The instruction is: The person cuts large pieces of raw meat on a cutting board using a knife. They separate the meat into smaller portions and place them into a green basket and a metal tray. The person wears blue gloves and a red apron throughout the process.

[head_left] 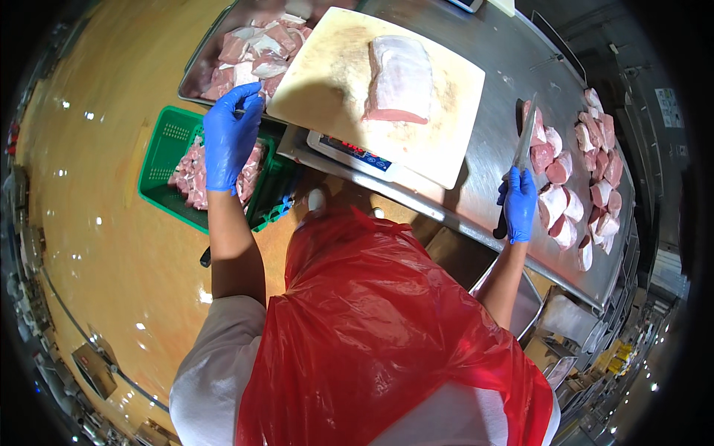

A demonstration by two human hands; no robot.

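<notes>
My right hand (520, 204), in a blue glove, is wrapped round the dark handle of a knife (526, 137). The blade points away from me over the steel table, beside several cut pieces of meat (558, 168). At the left, my gloved left hand (232, 141) hovers with loosely bent fingers, a gap between thumb and fingers and nothing visible in it. It is nearest to the metal tub (195, 68) of meat chunks (260, 52). A large pale slab of meat (400, 78) with a fat layer lies on the cutting board (327, 82) between my hands.
Under the board's near edge sits a scale (353, 154) with a lit display. Below my left hand, a green basket (160, 165) holds small meat pieces. More cut meat (599, 149) lines the right side of the steel table (487, 160). I wear a red plastic apron (379, 312).
</notes>
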